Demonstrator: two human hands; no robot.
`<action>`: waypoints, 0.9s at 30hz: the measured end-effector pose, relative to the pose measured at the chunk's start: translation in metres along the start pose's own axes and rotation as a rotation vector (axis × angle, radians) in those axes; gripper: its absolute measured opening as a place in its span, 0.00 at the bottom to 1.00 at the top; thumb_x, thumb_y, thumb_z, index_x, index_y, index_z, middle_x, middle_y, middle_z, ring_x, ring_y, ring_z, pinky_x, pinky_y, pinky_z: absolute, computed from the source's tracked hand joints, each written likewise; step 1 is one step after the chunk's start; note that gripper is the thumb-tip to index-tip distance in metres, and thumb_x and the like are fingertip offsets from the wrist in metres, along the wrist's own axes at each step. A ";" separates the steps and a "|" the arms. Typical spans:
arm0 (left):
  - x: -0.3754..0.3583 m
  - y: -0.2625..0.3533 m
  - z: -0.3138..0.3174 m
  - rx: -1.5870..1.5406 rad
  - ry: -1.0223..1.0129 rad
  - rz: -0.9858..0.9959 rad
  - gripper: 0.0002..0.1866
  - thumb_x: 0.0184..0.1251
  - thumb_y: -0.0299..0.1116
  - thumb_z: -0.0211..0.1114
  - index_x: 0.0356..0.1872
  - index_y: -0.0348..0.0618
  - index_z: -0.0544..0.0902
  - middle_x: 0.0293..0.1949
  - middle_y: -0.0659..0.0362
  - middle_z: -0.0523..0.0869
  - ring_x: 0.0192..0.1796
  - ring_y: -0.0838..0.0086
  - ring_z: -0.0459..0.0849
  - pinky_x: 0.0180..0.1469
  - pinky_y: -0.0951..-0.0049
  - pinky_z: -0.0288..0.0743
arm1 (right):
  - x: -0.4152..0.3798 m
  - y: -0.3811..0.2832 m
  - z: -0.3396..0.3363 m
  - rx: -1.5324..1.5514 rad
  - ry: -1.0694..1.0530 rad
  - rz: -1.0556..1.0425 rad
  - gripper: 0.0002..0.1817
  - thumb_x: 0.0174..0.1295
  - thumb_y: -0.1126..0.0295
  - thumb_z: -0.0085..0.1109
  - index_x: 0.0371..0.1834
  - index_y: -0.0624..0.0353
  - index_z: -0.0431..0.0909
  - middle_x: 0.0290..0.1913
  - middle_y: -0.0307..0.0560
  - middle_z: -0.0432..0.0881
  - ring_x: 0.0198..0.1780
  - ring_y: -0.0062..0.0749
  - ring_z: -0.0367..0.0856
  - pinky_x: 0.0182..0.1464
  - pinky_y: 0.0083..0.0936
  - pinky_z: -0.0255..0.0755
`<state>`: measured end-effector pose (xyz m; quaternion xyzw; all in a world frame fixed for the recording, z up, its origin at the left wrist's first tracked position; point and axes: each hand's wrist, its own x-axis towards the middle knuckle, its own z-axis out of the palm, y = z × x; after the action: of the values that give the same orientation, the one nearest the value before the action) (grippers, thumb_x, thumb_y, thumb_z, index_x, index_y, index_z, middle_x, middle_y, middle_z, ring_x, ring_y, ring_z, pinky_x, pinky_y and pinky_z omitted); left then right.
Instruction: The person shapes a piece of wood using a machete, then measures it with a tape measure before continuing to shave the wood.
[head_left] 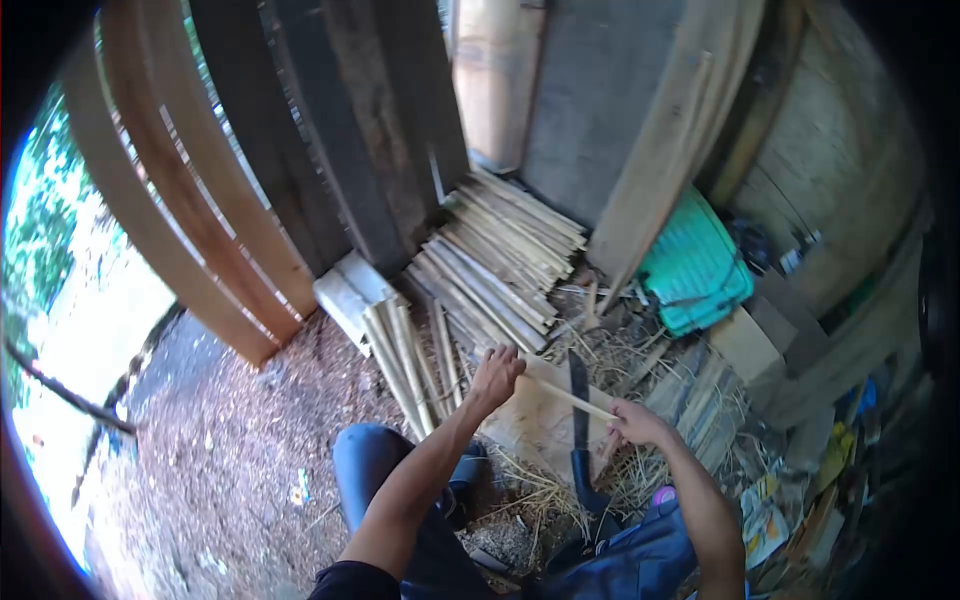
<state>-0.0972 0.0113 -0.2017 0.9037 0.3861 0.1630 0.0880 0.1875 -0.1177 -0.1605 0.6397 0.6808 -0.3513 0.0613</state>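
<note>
A thin, pale bamboo stick spans the gap between my two hands. My left hand is closed at its far left end, and my right hand pinches the other end. Beneath the stick is a machete, its dark blade pointing away from me and its black handle near my lap. A flat wooden board lies under my hands and beside the blade. Pale shavings are scattered around the handle and the board's near edge.
Bundles of split sticks lie ahead against the plank wall, with more sticks beside my left forearm. A green plastic container and a cardboard box stand at right. Mixed scraps cover the right floor.
</note>
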 end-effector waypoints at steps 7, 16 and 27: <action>-0.041 -0.032 -0.013 -1.112 0.223 -0.842 0.18 0.60 0.36 0.53 0.47 0.34 0.72 0.42 0.45 0.77 0.43 0.53 0.77 0.46 0.61 0.72 | 0.041 -0.142 0.026 0.913 0.145 0.030 0.13 0.67 0.68 0.46 0.52 0.62 0.64 0.32 0.43 0.78 0.22 0.19 0.73 0.24 0.18 0.72; -0.133 -0.122 0.015 -1.205 0.281 -1.100 0.27 0.58 0.33 0.62 0.57 0.30 0.67 0.39 0.51 0.80 0.37 0.69 0.81 0.35 0.70 0.77 | 0.188 -0.242 0.173 1.228 0.093 -0.018 0.15 0.61 0.60 0.59 0.36 0.63 0.78 0.24 0.37 0.75 0.24 0.18 0.73 0.22 0.16 0.68; -0.175 -0.195 0.104 -0.985 0.390 -1.303 0.24 0.53 0.31 0.61 0.53 0.34 0.72 0.38 0.48 0.83 0.36 0.67 0.82 0.36 0.69 0.75 | 0.256 -0.251 0.266 0.791 0.368 -0.056 0.12 0.56 0.68 0.60 0.38 0.65 0.78 0.33 0.48 0.82 0.36 0.30 0.81 0.39 0.25 0.73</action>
<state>-0.3030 0.0146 -0.3938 0.3136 0.7238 0.3830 0.4807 -0.1836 -0.0378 -0.3951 0.6471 0.5105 -0.4668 -0.3206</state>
